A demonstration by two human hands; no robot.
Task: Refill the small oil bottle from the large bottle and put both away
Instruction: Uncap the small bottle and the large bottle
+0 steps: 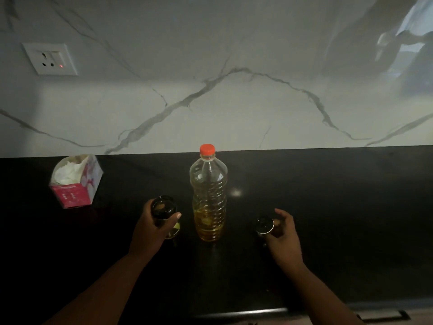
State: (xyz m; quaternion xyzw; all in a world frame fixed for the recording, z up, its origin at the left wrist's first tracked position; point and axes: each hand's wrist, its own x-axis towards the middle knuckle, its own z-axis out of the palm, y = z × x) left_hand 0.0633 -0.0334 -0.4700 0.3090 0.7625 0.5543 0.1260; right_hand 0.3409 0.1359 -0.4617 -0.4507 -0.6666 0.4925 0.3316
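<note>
1. The small oil bottle [164,213], dark and uncapped, is standing at lower centre-left of the frame, with the left hand [152,228] curling its fingers around it.
2. The large bottle [208,195], orange-capped, is standing just right of it on the dark tabletop [328,195].
3. The right hand [282,233] is pinching what looks like a dark cap [264,225].
4. A tissue box [75,181] is sitting at the left.

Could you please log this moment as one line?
left hand grips small bottle, uncapped | right hand holds cap | large bottle capped
</note>
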